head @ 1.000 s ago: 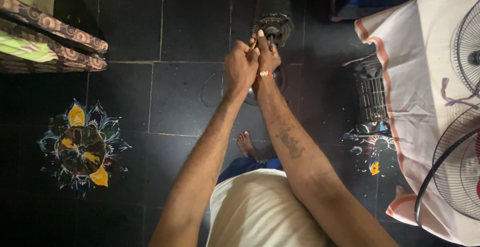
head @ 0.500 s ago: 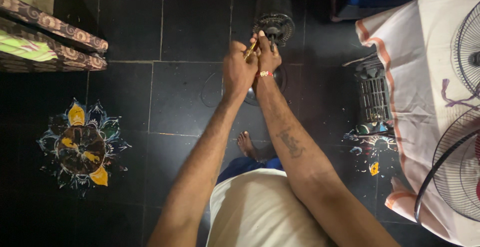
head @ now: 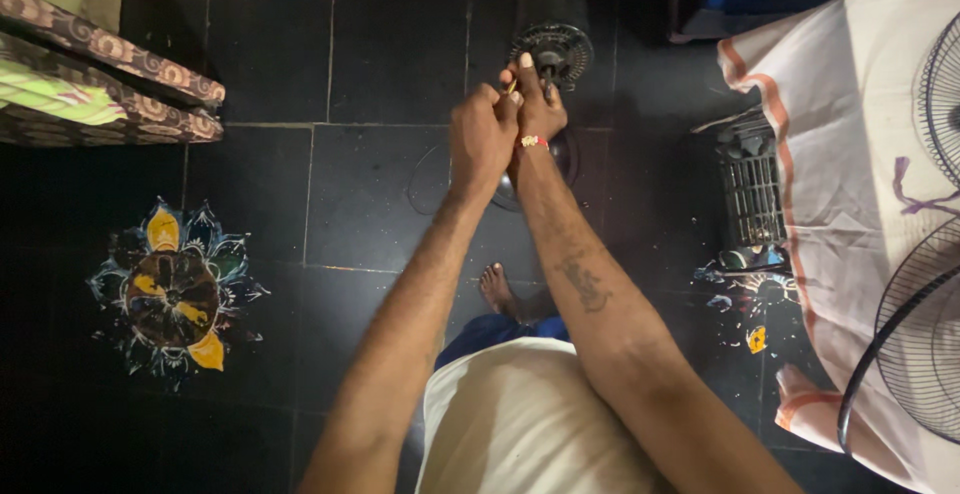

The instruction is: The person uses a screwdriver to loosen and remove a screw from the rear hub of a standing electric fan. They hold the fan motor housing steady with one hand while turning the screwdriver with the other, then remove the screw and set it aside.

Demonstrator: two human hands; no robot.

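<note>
Two bare hands are meeting at the upper middle of the frame, right at the front of a black fan motor (head: pixel 548 24) that is standing over the dark tiled floor (head: pixel 390 54). The left hand (head: pixel 482 139) is curling into a narrow pinch, its fingertips pressing toward a thin yellowish piece (head: pixel 511 85) that is poking out between the two hands; what that piece is, I cannot tell. The right hand (head: pixel 537 104) is closing around the motor's front, thumb pointing up against the round vented face, and a red thread band (head: pixel 531 141) is sitting on its wrist. Whether it is gripping the shaft itself is hidden by the fingers.

Lower in the frame, a bare foot (head: pixel 497 287) is resting on the tiles just beside the right forearm. A colourful flower pattern (head: pixel 172 294) is lying painted on the floor at the left, well apart from the hands. Patterned cushions (head: pixel 100 84) are filling the upper left corner. Along the right edge, a white cloth (head: pixel 850 154) with an orange border is carrying wire fan guards (head: pixel 915 354), and a small dark grille (head: pixel 752 189) is sitting near its edge.
</note>
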